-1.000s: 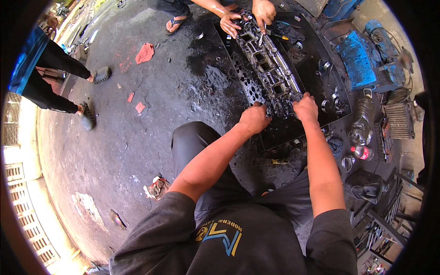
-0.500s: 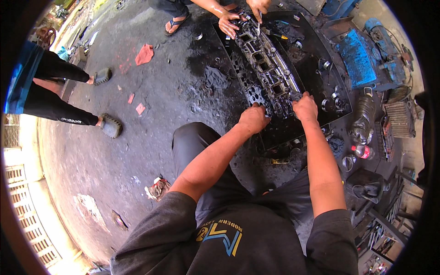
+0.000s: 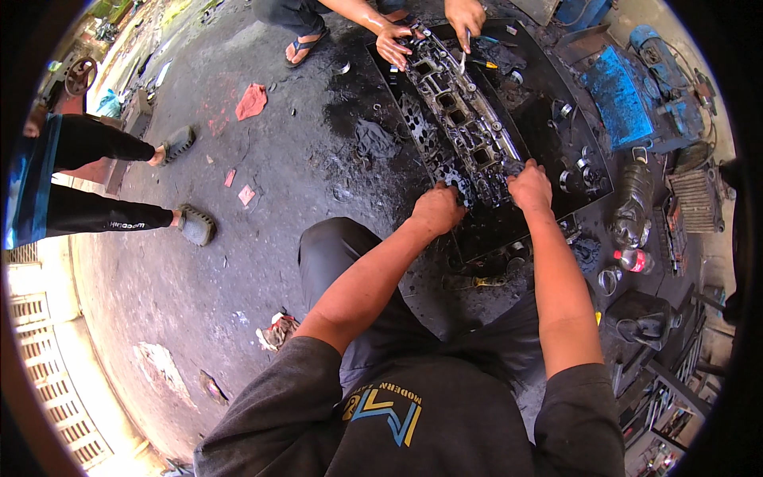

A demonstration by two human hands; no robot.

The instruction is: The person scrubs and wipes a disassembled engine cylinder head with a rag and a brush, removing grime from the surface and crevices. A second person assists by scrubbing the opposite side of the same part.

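An oily metal engine cylinder head (image 3: 455, 115) lies lengthwise on a black sheet (image 3: 548, 79). Both my hands are closed on its near end: my left hand (image 3: 439, 209) at the left corner, my right hand (image 3: 531, 188) at the right one. Their fingertips are partly hidden against the metal. A small dark grey wad (image 3: 513, 166) shows beside my right fingers. At the far end, a co-worker's hand (image 3: 393, 46) rests spread on the head, while that person's other hand (image 3: 466, 16) holds a thin metal tool (image 3: 462, 63) against it.
Left of the head lies a dark perforated plate (image 3: 416, 119). A dark rag (image 3: 375, 139) and a red cloth (image 3: 251, 102) are on the floor. Metal rings (image 3: 566, 180), a bottle (image 3: 633, 260) and a blue machine (image 3: 620, 99) stand right. Another person's shoe (image 3: 195, 225) is at left.
The co-worker's tool hand has moved slightly right and nearer, taking the tool along the head's right side. My hands keep their hold. The person at left has shifted slightly.
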